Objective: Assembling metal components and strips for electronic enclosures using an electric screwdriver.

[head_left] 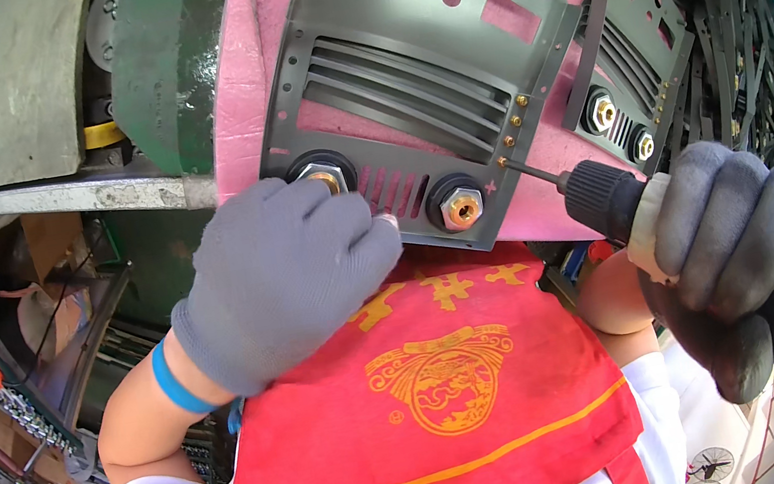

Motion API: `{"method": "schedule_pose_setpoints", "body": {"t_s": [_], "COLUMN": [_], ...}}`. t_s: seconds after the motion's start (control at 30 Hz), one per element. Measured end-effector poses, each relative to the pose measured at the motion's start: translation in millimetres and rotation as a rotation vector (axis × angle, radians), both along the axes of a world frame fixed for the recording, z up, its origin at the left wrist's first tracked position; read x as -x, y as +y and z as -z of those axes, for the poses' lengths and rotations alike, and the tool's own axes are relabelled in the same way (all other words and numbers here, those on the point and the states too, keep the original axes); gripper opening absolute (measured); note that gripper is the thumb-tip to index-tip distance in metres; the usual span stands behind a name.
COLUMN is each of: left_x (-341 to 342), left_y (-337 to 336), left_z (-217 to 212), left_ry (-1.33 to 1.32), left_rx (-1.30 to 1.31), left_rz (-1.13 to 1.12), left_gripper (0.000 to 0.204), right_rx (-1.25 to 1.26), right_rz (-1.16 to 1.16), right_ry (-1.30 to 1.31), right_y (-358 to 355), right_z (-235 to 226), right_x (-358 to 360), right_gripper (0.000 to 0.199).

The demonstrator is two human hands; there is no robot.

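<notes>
A dark grey metal panel point(401, 12) with slats, round holes and brass screws along its right side lies in front of me. Curled over its near left edge is my left hand point(285, 268), in a grey glove; its fingertips are partly hidden. Close by, a hex-nut fitting point(326, 176) is partly covered by that hand. Another hex-nut fitting with a brass centre point(460, 207) sits at the near right corner. My right hand point(731, 238), gloved too, is closed around an electric screwdriver point(603, 198). Its bit meets the panel's right strip at a brass screw point(502, 163).
A second, similar panel point(625, 52) lies at the right on the pink work surface point(237, 93). Behind it many dark metal strips point(732, 55) are piled. Green machinery point(178, 72) stands at the left, above a metal ledge point(87, 200). My red apron point(450, 384) touches the near side.
</notes>
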State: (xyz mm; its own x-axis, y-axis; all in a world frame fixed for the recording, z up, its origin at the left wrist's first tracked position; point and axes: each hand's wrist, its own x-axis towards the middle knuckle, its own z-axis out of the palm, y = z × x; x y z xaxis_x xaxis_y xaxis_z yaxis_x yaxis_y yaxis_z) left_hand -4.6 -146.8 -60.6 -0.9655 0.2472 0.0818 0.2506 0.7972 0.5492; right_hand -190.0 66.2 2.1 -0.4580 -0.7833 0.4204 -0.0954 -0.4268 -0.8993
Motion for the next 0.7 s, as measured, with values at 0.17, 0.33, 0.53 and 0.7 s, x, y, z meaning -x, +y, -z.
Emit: {"method": "schedule_pose_setpoints", "body": {"t_s": [0.17,0.33,0.53,0.7], "left_x": [31,63,78,83], "left_y": [0,4,18,13], "left_z": [-38,-13,-7,-9], "left_ry": [-0.410,-0.813,-0.726,-0.703], "left_rx": [-0.991,-1.791,-1.810,-1.781], "left_rz": [-0.494,-0.480,-0.509,-0.484], "left_gripper": [0.024,0.037,0.048,0.052], "right_rx": [0.025,0.352,0.593,0.188], "right_rz": [0.122,0.356,0.443,0.053], "right_ry": [-0.153,-0.179,-0.324,-0.109], "right_y": [-5,-15,-35,-20], "right_z": [-18,-30,-31,-47], "right_x": [6,8,1,32], "right_gripper": [0.028,0.025,0.022,0.023]}}
